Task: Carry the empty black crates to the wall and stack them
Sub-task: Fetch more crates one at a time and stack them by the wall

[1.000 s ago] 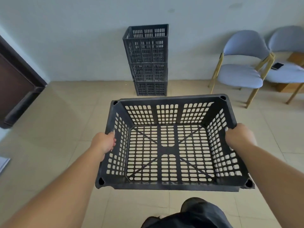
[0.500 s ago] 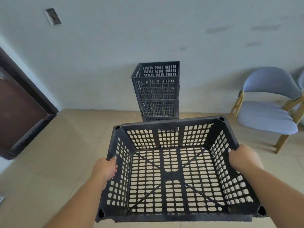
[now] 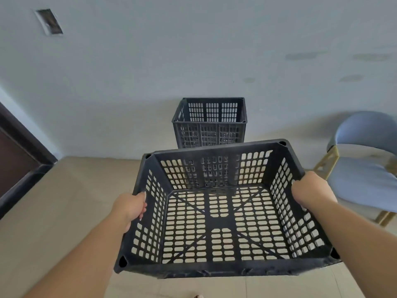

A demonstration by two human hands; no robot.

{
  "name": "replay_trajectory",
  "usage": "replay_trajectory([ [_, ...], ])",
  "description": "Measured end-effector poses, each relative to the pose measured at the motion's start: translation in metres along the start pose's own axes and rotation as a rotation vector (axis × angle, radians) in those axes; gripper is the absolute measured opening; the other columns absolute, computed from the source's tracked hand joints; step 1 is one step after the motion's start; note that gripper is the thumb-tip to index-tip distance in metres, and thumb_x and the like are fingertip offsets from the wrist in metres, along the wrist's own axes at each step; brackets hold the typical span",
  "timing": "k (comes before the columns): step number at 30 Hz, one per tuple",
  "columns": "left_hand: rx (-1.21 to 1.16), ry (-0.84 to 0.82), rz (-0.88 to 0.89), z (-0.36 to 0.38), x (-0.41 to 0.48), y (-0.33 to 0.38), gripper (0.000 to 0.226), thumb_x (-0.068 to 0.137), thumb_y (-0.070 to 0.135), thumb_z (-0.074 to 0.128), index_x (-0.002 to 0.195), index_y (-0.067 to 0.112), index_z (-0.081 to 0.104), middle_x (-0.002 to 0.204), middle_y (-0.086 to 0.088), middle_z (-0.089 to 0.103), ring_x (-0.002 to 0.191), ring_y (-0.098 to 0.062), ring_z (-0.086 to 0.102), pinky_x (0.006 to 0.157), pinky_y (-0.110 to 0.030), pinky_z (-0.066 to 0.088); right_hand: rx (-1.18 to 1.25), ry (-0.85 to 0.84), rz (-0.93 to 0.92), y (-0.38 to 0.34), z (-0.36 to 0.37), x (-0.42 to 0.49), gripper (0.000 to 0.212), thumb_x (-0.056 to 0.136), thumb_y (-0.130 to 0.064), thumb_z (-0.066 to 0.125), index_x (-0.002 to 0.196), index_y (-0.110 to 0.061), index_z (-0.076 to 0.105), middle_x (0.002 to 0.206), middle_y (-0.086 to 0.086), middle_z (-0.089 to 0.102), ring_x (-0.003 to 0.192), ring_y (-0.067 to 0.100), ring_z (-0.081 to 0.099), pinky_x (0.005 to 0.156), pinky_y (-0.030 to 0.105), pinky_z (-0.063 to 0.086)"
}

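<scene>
Right up close, the carried crate (image 3: 225,268) hangs in the air in front of the person, open side up and empty, with the floor (image 3: 64,201) showing through its slotted bottom. The left hand (image 3: 131,206) is clamped on the left rim, fingers curled over the edge. The right hand (image 3: 311,190) is clamped on the right rim the same way. So the hands sit well apart, one on each side and roughly opposite each other, which makes a balanced hold.

A stretch of tan floor lies ahead. Then comes the stack (image 3: 211,130) of black crates against the wall (image 3: 193,50), showing just past the carried crate's far rim. Its top crate is open and empty. The lower part is hidden behind the carried crate, so I cannot tell how tall the stack is.

This looks like the final approach. The carried crate's far rim runs slightly askew to the stack's front, so it wants squaring up on the way in. After that, I'd judge the job is to lift until the bottom clears the top rim and set the corners over the corners. Both sides should come down evenly, and neither hand should let go until the crate sits flat. A tilted drop could nudge the stack off line.

The blue chair (image 3: 365,168) stands off to the right, well apart from the stack.
</scene>
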State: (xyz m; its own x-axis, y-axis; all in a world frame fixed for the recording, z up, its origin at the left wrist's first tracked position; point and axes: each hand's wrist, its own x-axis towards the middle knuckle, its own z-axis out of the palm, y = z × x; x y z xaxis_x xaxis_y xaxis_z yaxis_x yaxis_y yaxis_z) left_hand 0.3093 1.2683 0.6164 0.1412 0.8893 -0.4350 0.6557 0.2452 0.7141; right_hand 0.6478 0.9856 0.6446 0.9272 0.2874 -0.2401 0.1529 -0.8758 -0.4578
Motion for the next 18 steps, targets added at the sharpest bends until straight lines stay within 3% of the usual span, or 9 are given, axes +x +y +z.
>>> replay_trajectory([
  [8,0.010,-0.089,0.052,-0.022,0.156,0.117,0.041,0.103,0.033,0.050,0.075,0.004,0.062,0.062,-0.010,0.061,0.060,-0.025,0.054,0.081,-0.046,0.053,0.010,0.079,0.082,-0.121,0.017,0.086,0.030,0.092,-0.021,0.045,0.117,-0.003,0.049,0.096,0.017,0.064,0.081,0.035,0.064,0.075,0.047,0.059],
  [11,-0.013,-0.084,0.092,-0.021,0.173,0.140,0.037,0.103,0.027,0.053,0.078,0.001,0.063,0.069,-0.013,0.063,0.062,-0.025,0.054,0.073,-0.043,0.051,0.001,0.100,0.037,-0.142,0.008,0.094,0.026,0.092,-0.019,0.044,0.113,-0.004,0.050,0.092,0.017,0.064,0.078,0.034,0.064,0.072,0.045,0.058],
  [15,0.049,-0.089,0.140,-0.004,0.231,0.202,0.034,0.102,0.020,0.053,0.076,0.001,0.064,0.072,-0.015,0.064,0.064,-0.027,0.056,0.065,-0.040,0.051,-0.041,0.117,0.028,-0.179,0.006,0.154,0.017,0.092,-0.013,0.045,0.104,-0.002,0.052,0.079,0.016,0.061,0.066,0.030,0.061,0.050,0.031,0.046],
  [18,0.078,-0.084,0.157,0.005,0.268,0.249,0.031,0.098,0.017,0.054,0.073,0.001,0.063,0.071,-0.017,0.063,0.064,-0.030,0.056,0.068,-0.042,0.052,-0.041,0.126,0.019,-0.207,0.000,0.201,0.017,0.090,-0.012,0.046,0.097,0.000,0.055,0.075,0.016,0.064,0.062,0.030,0.063,0.051,0.031,0.048],
])
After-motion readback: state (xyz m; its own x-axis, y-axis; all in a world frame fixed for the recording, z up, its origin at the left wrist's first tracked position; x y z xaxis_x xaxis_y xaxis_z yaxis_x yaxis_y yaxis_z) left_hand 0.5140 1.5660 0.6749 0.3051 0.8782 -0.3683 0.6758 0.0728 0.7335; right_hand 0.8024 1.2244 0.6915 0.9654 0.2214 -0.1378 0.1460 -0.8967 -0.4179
